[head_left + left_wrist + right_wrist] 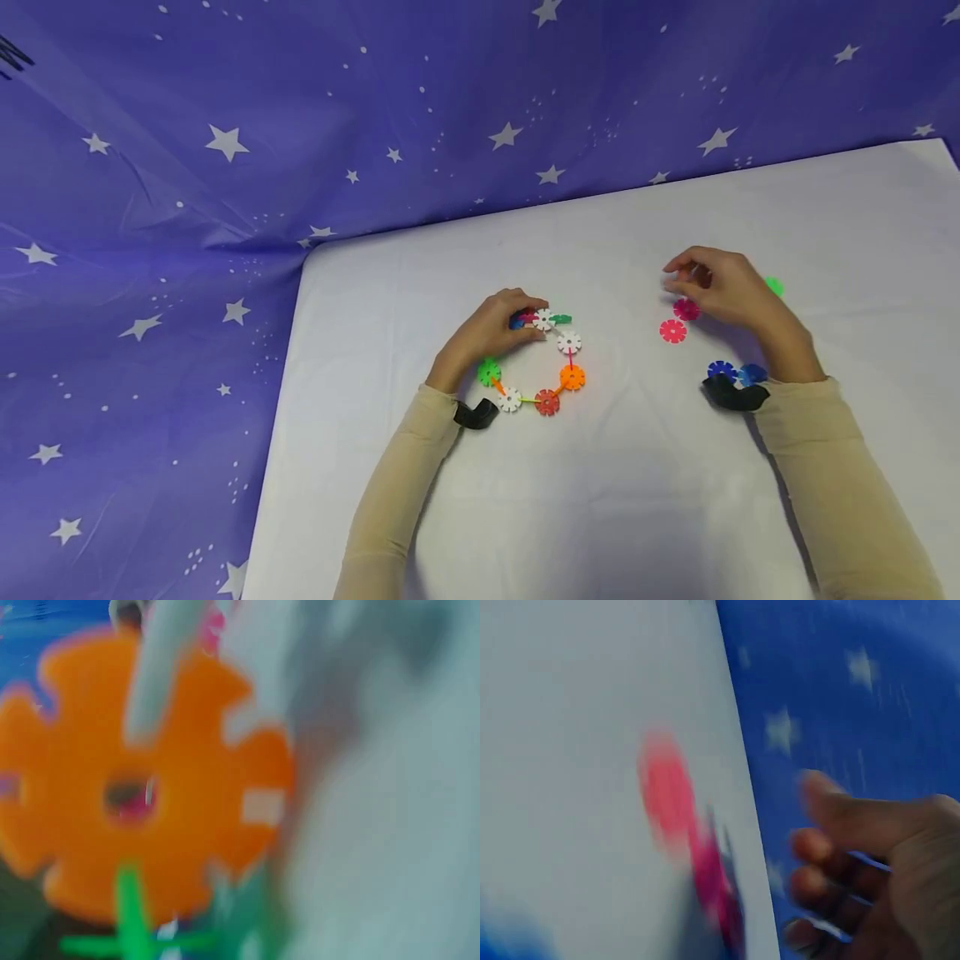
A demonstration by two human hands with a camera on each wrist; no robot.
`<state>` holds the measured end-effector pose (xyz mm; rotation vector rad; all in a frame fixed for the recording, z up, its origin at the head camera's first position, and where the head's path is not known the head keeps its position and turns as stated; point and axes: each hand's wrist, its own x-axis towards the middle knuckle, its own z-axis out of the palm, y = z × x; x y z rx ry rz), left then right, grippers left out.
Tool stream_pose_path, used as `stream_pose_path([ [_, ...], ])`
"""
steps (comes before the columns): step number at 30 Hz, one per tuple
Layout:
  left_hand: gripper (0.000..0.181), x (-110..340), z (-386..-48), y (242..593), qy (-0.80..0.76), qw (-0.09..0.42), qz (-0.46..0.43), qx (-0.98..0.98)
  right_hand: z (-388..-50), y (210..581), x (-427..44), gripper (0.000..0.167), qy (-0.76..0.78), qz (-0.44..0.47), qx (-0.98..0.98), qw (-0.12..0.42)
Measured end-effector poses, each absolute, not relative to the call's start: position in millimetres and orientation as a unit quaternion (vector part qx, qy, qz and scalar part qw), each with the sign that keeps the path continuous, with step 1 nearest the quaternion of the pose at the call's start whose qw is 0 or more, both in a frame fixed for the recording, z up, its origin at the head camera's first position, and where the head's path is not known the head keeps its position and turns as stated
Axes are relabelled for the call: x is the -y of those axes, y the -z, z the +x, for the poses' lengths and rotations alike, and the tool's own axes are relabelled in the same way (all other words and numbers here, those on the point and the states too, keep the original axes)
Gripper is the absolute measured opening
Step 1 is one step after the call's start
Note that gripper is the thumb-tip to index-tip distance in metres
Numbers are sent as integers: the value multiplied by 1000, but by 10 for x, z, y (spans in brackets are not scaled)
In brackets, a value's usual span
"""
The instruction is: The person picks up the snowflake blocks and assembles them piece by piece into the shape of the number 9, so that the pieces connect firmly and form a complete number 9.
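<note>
A partial ring of joined notched plastic discs (pixel 547 402) in white, red, orange and green lies around my left hand (pixel 495 325). That hand pinches the ring's upper end, where a white disc (pixel 543 320) and a green disc (pixel 561 319) show past the fingertips. In the left wrist view an orange disc (pixel 180 847) fills much of the frame, blurred. My right hand (pixel 716 287) is over the table, fingers loosely bent, with nothing visible between them in the right wrist view. Nearest to it are a magenta disc (pixel 686 309) and a pink disc (pixel 672 331).
Two blue discs (pixel 722 370) lie near the right wrist's black strap (pixel 735 395). A bright green disc (pixel 774 286) lies beyond the right hand. The white tablecloth (pixel 600 500) meets a blue star-patterned cloth (pixel 420 150) at the back and left.
</note>
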<state>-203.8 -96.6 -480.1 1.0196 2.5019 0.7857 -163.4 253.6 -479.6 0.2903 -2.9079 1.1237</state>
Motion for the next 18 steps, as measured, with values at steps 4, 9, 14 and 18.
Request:
stream_pose_path([
  [4,51,933,-2056,4635,-231,178,370,-882,-1562,4801,-2917,30,-316,38,945,-73],
  [9,40,836,-2106,4483,-225,176,391,-875,-1575,4875,-3016,29,-309,47,944,-101],
  [14,29,742,-2124,4527,-247,178,391,-869,-1607,4902,-2963,25,-312,48,944,-100],
  [18,22,744,-2099,4628,-278,171,378,-867,-1634,4900,-2936,27,-316,35,943,-96],
])
